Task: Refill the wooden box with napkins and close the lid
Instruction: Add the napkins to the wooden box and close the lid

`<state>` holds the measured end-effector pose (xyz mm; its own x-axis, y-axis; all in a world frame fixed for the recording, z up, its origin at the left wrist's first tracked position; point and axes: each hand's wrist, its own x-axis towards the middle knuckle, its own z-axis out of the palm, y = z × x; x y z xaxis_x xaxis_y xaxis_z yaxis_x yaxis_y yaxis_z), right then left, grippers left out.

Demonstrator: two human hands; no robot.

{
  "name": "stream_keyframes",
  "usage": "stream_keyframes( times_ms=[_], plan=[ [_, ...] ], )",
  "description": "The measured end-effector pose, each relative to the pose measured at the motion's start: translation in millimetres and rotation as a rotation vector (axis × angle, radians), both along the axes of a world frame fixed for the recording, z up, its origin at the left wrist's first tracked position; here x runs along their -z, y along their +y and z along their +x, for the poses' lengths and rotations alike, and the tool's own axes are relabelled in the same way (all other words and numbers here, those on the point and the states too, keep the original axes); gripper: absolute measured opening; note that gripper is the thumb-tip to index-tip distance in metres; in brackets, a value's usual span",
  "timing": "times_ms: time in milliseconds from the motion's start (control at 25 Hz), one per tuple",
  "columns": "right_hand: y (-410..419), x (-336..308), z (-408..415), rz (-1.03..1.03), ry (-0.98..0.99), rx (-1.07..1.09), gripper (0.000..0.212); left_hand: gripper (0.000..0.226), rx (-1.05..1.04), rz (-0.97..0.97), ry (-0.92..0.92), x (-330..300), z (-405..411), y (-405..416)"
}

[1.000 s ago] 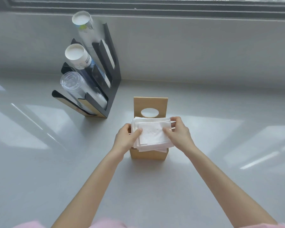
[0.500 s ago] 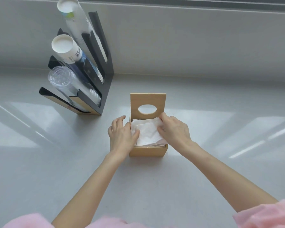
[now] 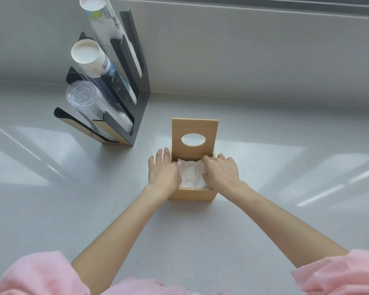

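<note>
At the far left of the grey table (image 3: 200,241), a black cup rack (image 3: 136,99) is seen leaning, loaded with a stack of clear cups (image 3: 87,101) at the bottom and two stacks of paper cups (image 3: 90,58) above. Right of it, near the middle, the wooden box (image 3: 192,194) is stood on the table with its lid (image 3: 194,129) raised upright at the back, an oval hole cut through it. The left hand (image 3: 163,173) is laid palm down over the box's left edge, forearm stretched forward, its fingers (image 3: 159,155) spread apart and extended flat, its thumb side pressed against the white napkins (image 3: 191,174). The napkins are seated inside the box, crumpled on top. The right hand (image 3: 221,172) is arched over the right edge, its fingers (image 3: 207,159) curled down onto the napkins, pressing rather than clamping. Pink sleeves (image 3: 339,273) are seen at the bottom corners.
</note>
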<state>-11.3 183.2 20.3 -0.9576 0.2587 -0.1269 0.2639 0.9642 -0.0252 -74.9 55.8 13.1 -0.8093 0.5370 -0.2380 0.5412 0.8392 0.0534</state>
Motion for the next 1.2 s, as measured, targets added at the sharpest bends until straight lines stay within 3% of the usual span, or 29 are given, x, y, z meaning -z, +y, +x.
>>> stream_keyframes(
  times_ms=[120,240,360,440,600,800,880,1000,1200],
  plan=[
    [1,-10,6,0.041,0.039,-0.003,0.024,0.041,0.005,0.022,-0.016,-11,1,-7],
    [7,-19,9,0.058,0.065,-0.042,0.025,0.037,-0.010,0.114,0.087,-22,0,-9],
    [7,-21,4,0.058,-0.052,-0.198,0.032,0.033,0.126,0.155,0.033,-27,-4,-2],
    [1,-21,-2,0.117,-0.221,-0.248,0.027,0.033,0.264,0.015,-0.048,-24,-4,8],
    [-6,-19,-13,0.218,-0.422,-0.256,0.020,0.023,0.498,-0.333,0.058,-15,-4,24],
    [-4,-12,-15,0.199,-0.474,-0.269,0.031,0.021,0.519,-0.343,0.043,-5,-13,21],
    [-3,-11,-11,0.094,-0.395,-0.238,0.033,0.024,0.486,-0.265,-0.021,-6,-12,19],
    [-1,-20,-1,-0.129,-0.215,-0.155,0.037,0.036,0.304,0.039,-0.157,-22,-11,13],
    [14,-45,10,-0.355,0.232,0.040,0.028,0.027,0.124,0.461,-0.049,-46,-13,-6]
  ],
)
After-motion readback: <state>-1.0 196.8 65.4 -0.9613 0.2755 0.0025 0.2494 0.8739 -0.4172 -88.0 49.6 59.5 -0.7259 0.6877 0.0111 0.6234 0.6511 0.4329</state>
